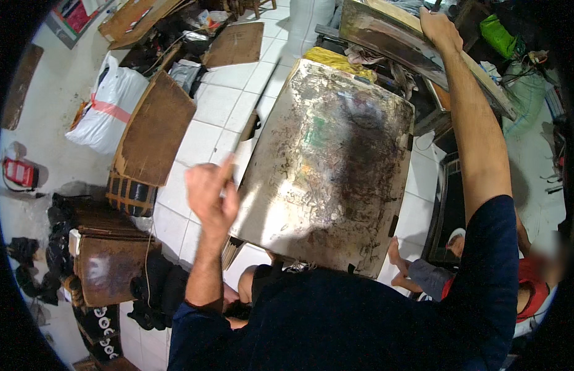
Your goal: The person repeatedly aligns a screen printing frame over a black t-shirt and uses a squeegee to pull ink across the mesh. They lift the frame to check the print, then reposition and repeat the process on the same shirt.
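Note:
My left hand [211, 196] hovers at the left edge of a worn work table [336, 167], slightly blurred. One finger points forward, the others are partly curled, and nothing shows in it. The table's top is stained with dark patches, pale flaking and a green smear. Stretched far out to the right, my right hand [441, 31] is closed at the upper edge of a wooden-edged bench [386, 37] behind the table. A small dark thing [435, 6] sticks out past its fingers; its kind I cannot make out.
Yellow cloth [336, 62] lies behind the table. At left stand brown boards [154, 130], a white sack [113, 105] and a cardboard stack [110, 269]. A person in a red top [534, 287] sits at right, bare feet near the table. A green bag [498, 36] lies far right.

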The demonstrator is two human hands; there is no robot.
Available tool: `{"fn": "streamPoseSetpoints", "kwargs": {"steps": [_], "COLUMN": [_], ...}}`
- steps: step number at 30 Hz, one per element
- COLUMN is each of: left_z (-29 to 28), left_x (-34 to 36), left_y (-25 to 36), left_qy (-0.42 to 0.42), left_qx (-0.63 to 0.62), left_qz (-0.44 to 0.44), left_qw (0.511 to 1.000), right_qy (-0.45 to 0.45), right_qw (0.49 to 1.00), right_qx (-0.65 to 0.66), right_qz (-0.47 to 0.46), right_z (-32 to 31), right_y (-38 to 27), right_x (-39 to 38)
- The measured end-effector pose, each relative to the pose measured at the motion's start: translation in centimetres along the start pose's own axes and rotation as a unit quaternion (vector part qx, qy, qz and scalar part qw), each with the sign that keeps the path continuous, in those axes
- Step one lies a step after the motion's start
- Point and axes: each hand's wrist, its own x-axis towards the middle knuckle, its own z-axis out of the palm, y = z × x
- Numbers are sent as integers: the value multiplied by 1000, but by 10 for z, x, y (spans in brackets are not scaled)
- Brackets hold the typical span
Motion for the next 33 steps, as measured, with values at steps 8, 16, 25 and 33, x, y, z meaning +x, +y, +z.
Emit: {"fn": "streamPoseSetpoints", "kwargs": {"steps": [8, 16, 25, 33], "left_z": [83, 111, 6, -13], "left_x": [-90, -180, -259, -245], "left_y": [157, 73, -215, -172], "left_qy": [-227, -344, -199, -35], "left_qx": [-180, -203, 152, -183], "left_qz": [169, -9, -576, -608], "left_qw": [942, 917, 778, 772], "right_qy": [41, -25, -12, 34], "right_qw": [999, 999, 999, 997], "right_qx": [0, 32, 24, 31], "right_qz": [-21, 9, 35, 65], "right_z": [7, -5, -7, -19], "right_y": [1, -7, -11, -25], "right_x": [-3, -23, -37, -56]}}
